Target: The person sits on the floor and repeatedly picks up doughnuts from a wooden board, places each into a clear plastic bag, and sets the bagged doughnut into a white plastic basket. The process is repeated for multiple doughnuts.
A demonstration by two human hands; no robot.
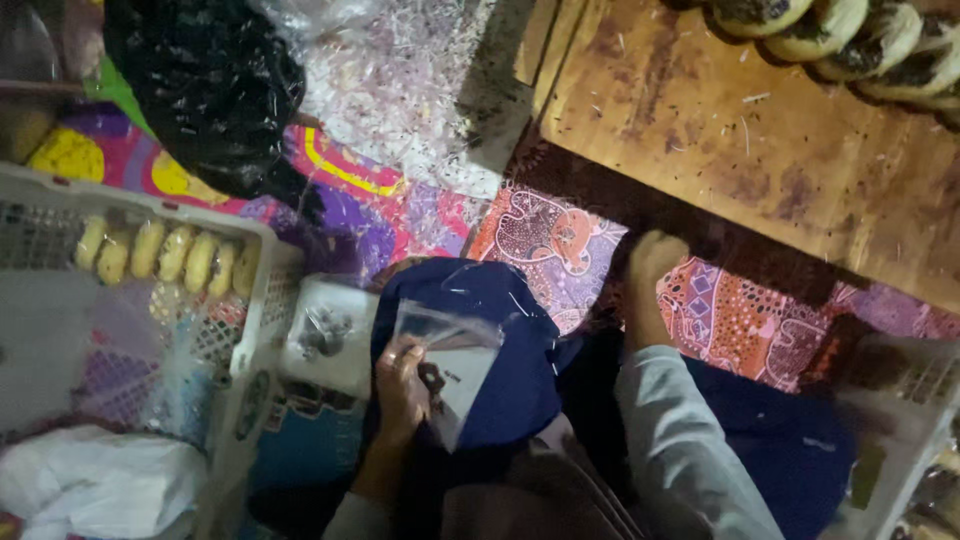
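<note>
Patterned mat underneath; left hand grips clear plastic bag; right hand fisted, apart.

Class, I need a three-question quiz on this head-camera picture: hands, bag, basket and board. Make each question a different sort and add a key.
1. True or false: the left hand holds a clear plastic bag.
2. Where is the row of pale round pieces? A in the white basket; B on the black bag; C in the right hand.
3. Fill in: the filled rolls lie along the far edge of a wooden ____.

Key: 1 true; 2 A; 3 board.
</note>
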